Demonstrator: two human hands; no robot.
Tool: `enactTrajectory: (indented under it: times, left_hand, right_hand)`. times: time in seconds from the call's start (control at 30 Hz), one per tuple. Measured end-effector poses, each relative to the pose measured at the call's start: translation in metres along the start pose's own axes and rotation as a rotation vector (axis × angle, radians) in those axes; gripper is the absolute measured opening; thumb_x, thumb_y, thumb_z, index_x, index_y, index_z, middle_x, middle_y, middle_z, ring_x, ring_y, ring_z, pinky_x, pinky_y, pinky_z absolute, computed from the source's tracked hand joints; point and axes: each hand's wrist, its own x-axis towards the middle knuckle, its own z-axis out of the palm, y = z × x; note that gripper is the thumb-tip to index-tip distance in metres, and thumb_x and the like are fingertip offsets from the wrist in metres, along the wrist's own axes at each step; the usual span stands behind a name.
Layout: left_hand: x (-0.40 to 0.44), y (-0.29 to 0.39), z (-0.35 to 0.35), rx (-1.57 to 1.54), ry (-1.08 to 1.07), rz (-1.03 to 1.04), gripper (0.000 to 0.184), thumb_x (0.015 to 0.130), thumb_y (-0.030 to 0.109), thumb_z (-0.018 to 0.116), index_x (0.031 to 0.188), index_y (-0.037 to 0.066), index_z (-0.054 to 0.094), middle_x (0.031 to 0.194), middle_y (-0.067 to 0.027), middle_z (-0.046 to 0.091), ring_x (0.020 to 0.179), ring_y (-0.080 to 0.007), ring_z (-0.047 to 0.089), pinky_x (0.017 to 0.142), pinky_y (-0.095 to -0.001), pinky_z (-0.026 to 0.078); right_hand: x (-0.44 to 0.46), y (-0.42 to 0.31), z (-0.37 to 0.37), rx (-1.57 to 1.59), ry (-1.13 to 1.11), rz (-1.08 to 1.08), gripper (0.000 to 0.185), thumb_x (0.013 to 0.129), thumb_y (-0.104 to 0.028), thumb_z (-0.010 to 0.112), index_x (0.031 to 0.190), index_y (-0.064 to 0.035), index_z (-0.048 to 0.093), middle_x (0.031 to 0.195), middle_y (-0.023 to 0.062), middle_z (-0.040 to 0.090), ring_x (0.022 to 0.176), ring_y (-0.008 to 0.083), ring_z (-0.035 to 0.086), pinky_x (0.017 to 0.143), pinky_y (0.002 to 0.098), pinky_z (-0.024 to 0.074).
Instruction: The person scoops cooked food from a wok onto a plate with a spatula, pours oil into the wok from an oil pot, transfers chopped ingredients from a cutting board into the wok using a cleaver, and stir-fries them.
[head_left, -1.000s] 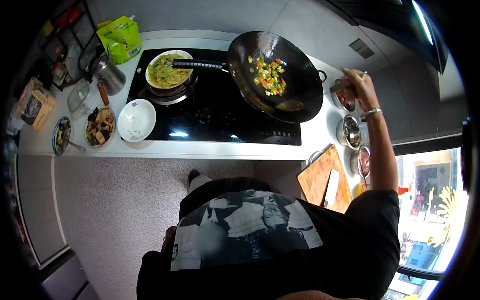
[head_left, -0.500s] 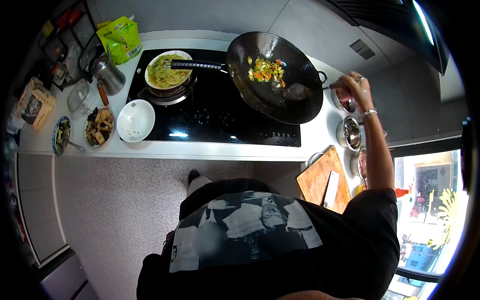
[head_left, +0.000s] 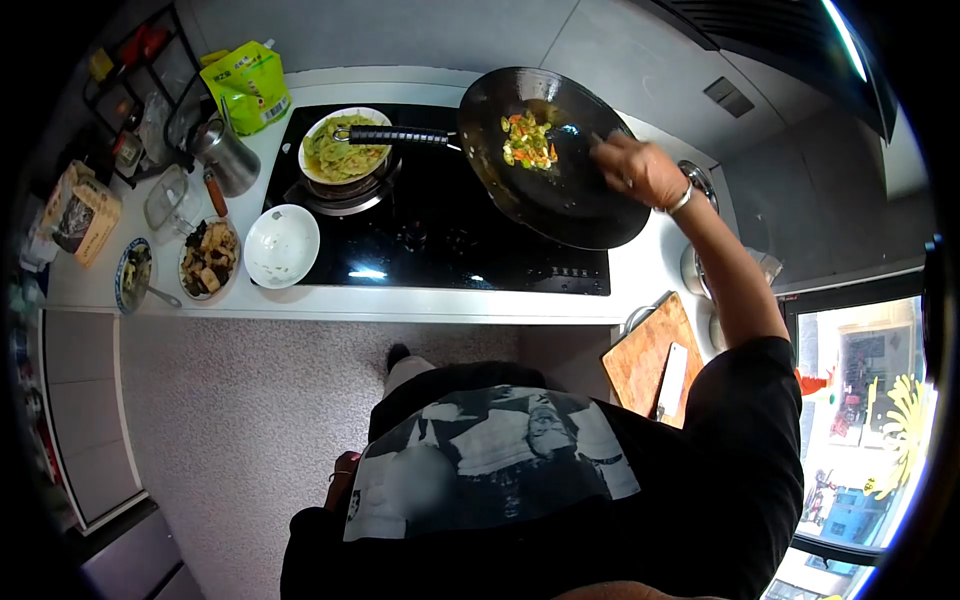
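My right hand [head_left: 640, 170] is over the right side of a black wok [head_left: 545, 205], its fingers curled in a closed grip. A blurred thin thing seems to be at the fingertips, but I cannot make out what it is. Chopped green, orange and white pieces [head_left: 528, 140] lie in the wok, left of the hand. The wok's dark wrapped handle [head_left: 400, 135] points left, with no hand on it. Only a small part of my left hand [head_left: 344, 468] shows, low beside the black shirt; its fingers are hidden.
Left of the wok are a plate of green pancake-like food [head_left: 345, 150], a white bowl [head_left: 283, 248] and a dish of browned pieces [head_left: 205, 262]. A cleaver [head_left: 672, 380] lies on a wooden board [head_left: 640, 350]. Steel bowls [head_left: 692, 272] stand behind my right arm.
My right hand has moved left from the steel bowls to over the wok. The chopped pieces in the wok have shifted slightly and lie closer together. The view has shifted slightly.
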Motion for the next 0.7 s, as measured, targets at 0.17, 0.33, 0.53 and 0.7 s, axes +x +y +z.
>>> enactTrajectory:
  times: [0.17,0.33,0.53,0.7]
  left_hand:
    - [0.006,-0.008,0.006,0.018,-0.017,0.007,0.028,0.077,0.037,0.050,0.075,0.015,0.067,0.082,-0.0117,0.065,0.080,-0.0334,0.062,0.071,-0.0446,0.049]
    - [0.015,-0.026,0.018,0.070,-0.041,0.024,0.028,0.077,0.037,0.050,0.076,0.015,0.068,0.082,-0.0118,0.065,0.081,-0.0336,0.062,0.072,-0.0448,0.050]
    - [0.008,0.024,-0.047,0.094,-0.053,0.037,0.023,0.075,0.032,0.057,0.080,0.012,0.066,0.084,-0.0134,0.065,0.080,-0.0311,0.063,0.069,-0.0424,0.051]
    - [-0.018,0.113,-0.133,0.188,-0.124,-0.244,0.022,0.075,0.026,0.060,0.079,0.005,0.066,0.081,-0.0158,0.064,0.079,-0.0303,0.065,0.067,-0.0404,0.052]
  right_hand:
    - [-0.033,-0.036,-0.026,0.002,-0.009,-0.139,0.029,0.076,-0.007,0.062,0.103,-0.0051,0.054,0.079,0.0104,0.050,0.062,0.0278,0.056,0.055,0.0372,0.0470]
    - [-0.058,-0.079,-0.040,-0.010,-0.030,-0.120,0.027,0.073,-0.003,0.064,0.098,-0.0034,0.055,0.078,0.0091,0.050,0.060,0.0234,0.056,0.054,0.0335,0.0478]
    - [-0.041,-0.078,-0.007,-0.103,0.076,-0.071,0.018,0.074,-0.004,0.058,0.092,-0.0046,0.054,0.075,0.0097,0.047,0.062,0.0240,0.055,0.052,0.0345,0.0464]
    - [-0.057,-0.086,0.021,-0.167,-0.025,-0.042,0.034,0.071,-0.004,0.061,0.105,-0.0034,0.054,0.083,0.0107,0.051,0.074,0.0266,0.057,0.061,0.0358,0.0486]
